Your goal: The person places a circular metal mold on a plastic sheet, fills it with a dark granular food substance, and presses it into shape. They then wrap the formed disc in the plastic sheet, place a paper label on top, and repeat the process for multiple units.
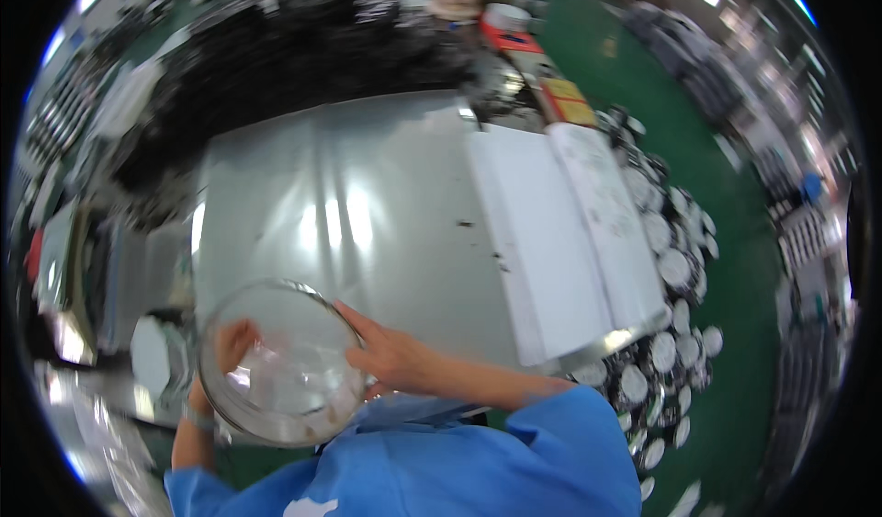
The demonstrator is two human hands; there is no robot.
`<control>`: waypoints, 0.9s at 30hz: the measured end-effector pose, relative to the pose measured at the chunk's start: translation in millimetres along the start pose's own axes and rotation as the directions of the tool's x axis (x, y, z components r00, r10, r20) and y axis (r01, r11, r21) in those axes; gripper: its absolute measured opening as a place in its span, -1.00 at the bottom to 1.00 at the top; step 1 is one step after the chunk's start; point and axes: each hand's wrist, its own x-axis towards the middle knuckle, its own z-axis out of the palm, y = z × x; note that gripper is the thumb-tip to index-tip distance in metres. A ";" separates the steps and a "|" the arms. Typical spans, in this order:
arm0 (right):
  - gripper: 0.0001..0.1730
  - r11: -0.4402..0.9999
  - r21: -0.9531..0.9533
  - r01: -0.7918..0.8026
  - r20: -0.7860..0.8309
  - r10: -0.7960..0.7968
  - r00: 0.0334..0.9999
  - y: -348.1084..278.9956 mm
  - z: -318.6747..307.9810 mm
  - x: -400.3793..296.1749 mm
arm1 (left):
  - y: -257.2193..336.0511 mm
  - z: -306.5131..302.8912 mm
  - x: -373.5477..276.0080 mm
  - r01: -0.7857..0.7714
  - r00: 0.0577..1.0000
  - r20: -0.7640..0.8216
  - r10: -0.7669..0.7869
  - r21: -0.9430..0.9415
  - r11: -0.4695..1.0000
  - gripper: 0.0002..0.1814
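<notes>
A large clear glass bowl (303, 372) is held tilted over the near left corner of a shiny metal worktop (413, 241). My right hand (386, 355) grips its right rim, with the index finger lying along the edge. Through the glass shows my left hand (236, 343), its fingers partly curled, on the bowl's left side. Whether it presses on the bowl or is apart from it cannot be made out.
White paper sheets (544, 241) cover the worktop's right side. Black plastic film (310, 55) is heaped along the far edge. Several round wrapped items with white tops (675, 269) crowd the green floor at right. At left sit an octagonal glass piece (151, 355) and clear plastic bags (148, 269).
</notes>
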 end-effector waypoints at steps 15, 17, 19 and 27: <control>-0.10 0.874 -0.154 -0.461 -0.348 0.389 0.853 125.1 16.1 49.7 | 65.3 -63.9 18.0 0.223 0.832 0.492 -0.255 0.124 0.967 -0.77; -0.12 0.865 -0.321 -0.385 -0.336 0.276 0.901 103.3 58.1 5.9 | 27.0 -44.3 20.7 0.301 0.775 0.542 -0.324 0.135 0.944 -0.73; -0.22 0.894 -0.361 -0.267 -0.011 0.283 0.959 46.5 69.2 -37.9 | 16.2 -34.2 28.9 0.352 0.741 0.592 -0.318 0.061 0.934 -0.68; -0.48 0.419 0.352 -0.837 0.536 0.643 0.547 58.2 -88.6 -59.6 | -12.9 -28.2 -25.7 0.443 0.890 0.380 -0.253 -0.582 0.682 -0.56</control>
